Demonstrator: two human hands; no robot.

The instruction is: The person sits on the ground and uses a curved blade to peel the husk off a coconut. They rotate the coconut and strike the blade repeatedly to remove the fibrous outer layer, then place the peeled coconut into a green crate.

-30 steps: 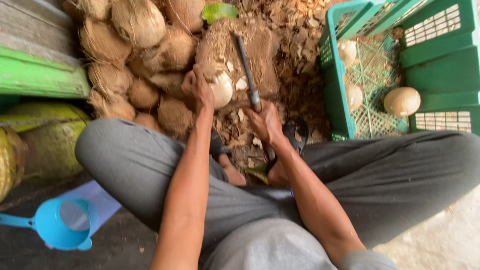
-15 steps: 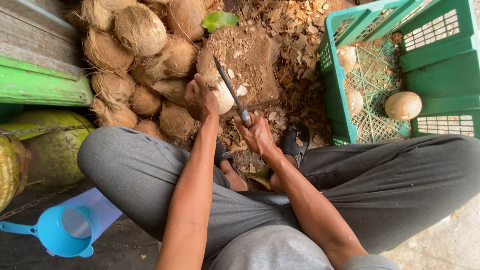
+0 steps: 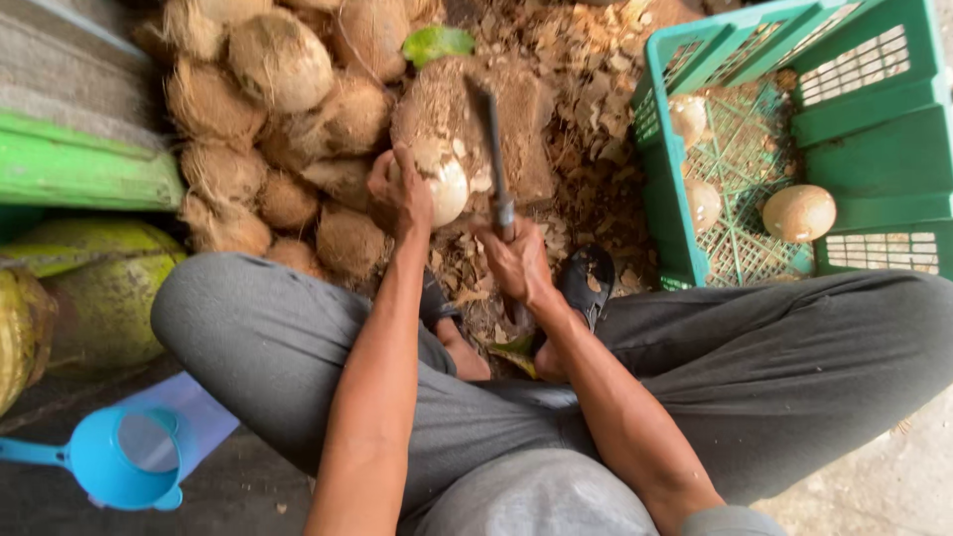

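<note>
One green crate [image 3: 663, 199] holds three peeled coconuts. One chopping block [image 3: 521, 119] carries one pale coconut [image 3: 449, 189], left hand [image 3: 397, 194] fingers curled over it. Right hand [image 3: 516, 263] fingers wrapped around one knife [image 3: 493, 139], blade pointing away, lengthwise.
</note>
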